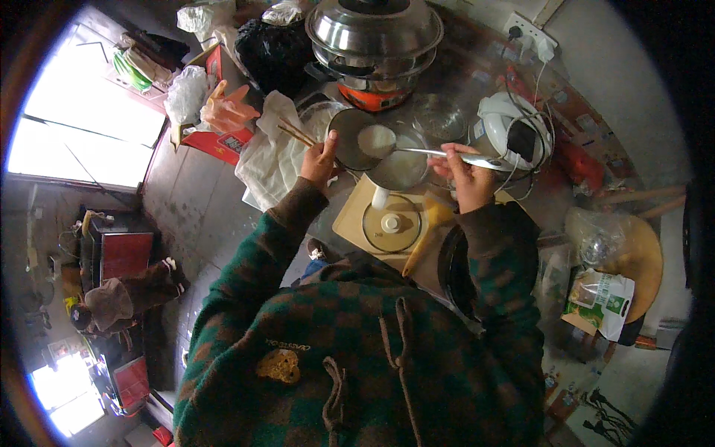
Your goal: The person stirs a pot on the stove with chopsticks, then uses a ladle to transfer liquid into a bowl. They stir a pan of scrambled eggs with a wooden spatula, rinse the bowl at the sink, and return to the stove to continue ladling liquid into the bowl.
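Note:
My left hand (pixel 319 161) grips the rim of a metal bowl (pixel 347 127), with a pair of wooden chopsticks (pixel 294 133) pointing out at its left. In my right hand (pixel 466 177) is the handle of a metal ladle (pixel 416 150). The ladle's round head holds a whitish liquid (pixel 377 139) over the bowl. Just below and to the right stands a pot (pixel 399 173) with whitish contents and a pale handle. A glass lid (pixel 392 223) with a white knob lies on a wooden board (pixel 352 215) nearer my body.
A steel steamer (pixel 374 33) stands at the back. A white appliance (pixel 500 120) with cords is at the right, a pale cloth (pixel 273 151) at the left. A yellow-handled tool (pixel 422 240) lies beside the lid. Another person (pixel 123 302) is farther off at the left.

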The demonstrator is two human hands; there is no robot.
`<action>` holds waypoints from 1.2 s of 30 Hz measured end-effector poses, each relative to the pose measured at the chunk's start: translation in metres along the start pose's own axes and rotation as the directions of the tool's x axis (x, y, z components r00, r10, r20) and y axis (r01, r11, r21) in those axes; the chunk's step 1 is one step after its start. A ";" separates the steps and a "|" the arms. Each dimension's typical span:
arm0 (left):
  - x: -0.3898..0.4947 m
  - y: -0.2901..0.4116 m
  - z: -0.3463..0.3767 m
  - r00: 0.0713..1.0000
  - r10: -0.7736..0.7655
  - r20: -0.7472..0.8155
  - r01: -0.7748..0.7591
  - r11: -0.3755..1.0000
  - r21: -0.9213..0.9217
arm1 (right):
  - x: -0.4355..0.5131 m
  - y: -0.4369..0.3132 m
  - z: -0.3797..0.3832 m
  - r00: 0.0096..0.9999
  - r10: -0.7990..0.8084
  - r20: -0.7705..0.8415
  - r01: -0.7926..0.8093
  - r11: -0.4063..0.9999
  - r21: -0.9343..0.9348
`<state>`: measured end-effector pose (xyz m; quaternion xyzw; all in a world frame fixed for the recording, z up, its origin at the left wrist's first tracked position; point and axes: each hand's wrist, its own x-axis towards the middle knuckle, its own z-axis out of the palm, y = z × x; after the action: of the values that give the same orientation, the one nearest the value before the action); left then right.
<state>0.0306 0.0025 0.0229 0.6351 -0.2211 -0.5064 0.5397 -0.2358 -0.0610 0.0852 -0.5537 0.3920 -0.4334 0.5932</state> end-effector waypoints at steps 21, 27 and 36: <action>-0.017 0.011 -0.004 0.993 0.083 -0.080 -0.089 0.993 -0.077 | -0.008 0.093 -0.029 0.717 -0.346 0.606 0.692 0.249 -0.677; -0.017 0.009 -0.009 0.997 0.074 -0.038 -0.076 0.996 -0.049 | 0.000 0.132 -0.018 0.700 -0.247 0.670 0.705 0.089 -0.704; -0.017 0.010 -0.006 0.997 0.074 -0.031 -0.076 0.994 -0.081 | -0.030 0.112 -0.023 0.576 -0.336 0.745 0.797 0.027 -0.604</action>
<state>0.0321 0.0157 0.0382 0.6107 -0.2162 -0.4853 0.5871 -0.2580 -0.0387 -0.0282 -0.9643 0.1632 -0.2086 -0.0025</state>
